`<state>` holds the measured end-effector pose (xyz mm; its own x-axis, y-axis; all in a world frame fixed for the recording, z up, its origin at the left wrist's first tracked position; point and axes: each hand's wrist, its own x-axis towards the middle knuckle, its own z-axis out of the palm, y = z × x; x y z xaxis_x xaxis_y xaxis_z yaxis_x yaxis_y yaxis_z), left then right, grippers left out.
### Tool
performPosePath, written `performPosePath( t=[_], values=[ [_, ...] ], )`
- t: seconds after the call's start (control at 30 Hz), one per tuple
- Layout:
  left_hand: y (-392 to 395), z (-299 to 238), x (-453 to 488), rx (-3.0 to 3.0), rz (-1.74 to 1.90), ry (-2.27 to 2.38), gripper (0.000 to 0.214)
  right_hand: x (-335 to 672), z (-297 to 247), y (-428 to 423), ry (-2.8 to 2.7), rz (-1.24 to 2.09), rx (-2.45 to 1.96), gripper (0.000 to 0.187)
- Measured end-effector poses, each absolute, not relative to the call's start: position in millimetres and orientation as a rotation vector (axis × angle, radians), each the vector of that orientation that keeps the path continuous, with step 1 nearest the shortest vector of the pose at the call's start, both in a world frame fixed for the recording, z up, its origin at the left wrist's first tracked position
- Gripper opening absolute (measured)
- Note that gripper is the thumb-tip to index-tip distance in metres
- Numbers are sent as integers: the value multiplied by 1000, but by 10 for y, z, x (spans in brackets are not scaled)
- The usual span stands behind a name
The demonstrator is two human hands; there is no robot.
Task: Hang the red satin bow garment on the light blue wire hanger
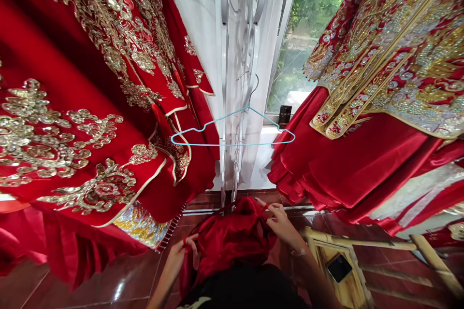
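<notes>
Right now both hands are working at a bunched red satin garment [228, 239]: the left hand [184, 257] curls closed on a fold, and the right hand [279, 224] pinches its upper edge. Ahead of them hangs a pale blue wire hanger [232, 145], between two gold-embroidered red gowns [83, 120]; a bamboo stool [348, 289] stands just right.

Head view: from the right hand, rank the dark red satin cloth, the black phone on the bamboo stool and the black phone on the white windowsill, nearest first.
1. Dark red satin cloth: pinched by the right hand, centre.
2. Black phone on the bamboo stool: low, rightward.
3. Black phone on the white windowsill: far ahead.
</notes>
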<state>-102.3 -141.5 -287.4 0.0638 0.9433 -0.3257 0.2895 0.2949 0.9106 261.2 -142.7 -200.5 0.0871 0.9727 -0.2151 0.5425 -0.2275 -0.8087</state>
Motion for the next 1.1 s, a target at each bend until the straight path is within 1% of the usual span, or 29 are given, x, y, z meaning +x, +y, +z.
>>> performPosePath(
  t=[0.07, 0.13, 0.27, 0.33, 0.4, 0.5, 0.57, 0.77, 0.9, 1.0, 1.1],
  values=[
    [-1405, -2815, -989, 1167, 774, 1414, 23, 2660, -1971, -1416, -1585, 954, -1810, 72],
    [-1394, -2732, -976, 1156, 789, 1424, 32, 2713, -1929, -1396, -1658, 926, -1697, 70],
    [-1363, -2546, -1075, 1172, 743, 1353, 41, 2822, -1849, -1310, -1616, 864, -1419, 54],
    [-1302, -2412, -1154, 1204, 753, 1353, 45, 2893, -1789, -1231, -1541, 746, -1396, 45],
    [-1192, -2232, -1211, 1289, 846, 1430, 49, 2988, -1701, -1125, -1459, 609, -1417, 41],
    [-970, -1892, -1213, 1437, 1077, 1535, 53, 3176, -1525, -941, -1345, 432, -1377, 44],
    [-819, -1647, -1170, 1512, 1229, 1579, 51, 3329, -1391, -824, -1350, 361, -1307, 45],
    [-486, -1052, -1057, 1670, 1559, 1658, 42, 3869, -1012, -492, -1366, 396, -1111, 51],
    [-378, -876, -1001, 1629, 1630, 1732, 42, 4113, -926, -205, -1427, 510, -1075, 51],
    [-337, -847, -961, 1592, 1661, 1677, 42, 4150, -943, 62, -1409, 492, -1085, 51],
    [-313, -876, -953, 1534, 1678, 1594, 43, 4103, -953, 375, -1355, 478, -1062, 56]
  ],
)
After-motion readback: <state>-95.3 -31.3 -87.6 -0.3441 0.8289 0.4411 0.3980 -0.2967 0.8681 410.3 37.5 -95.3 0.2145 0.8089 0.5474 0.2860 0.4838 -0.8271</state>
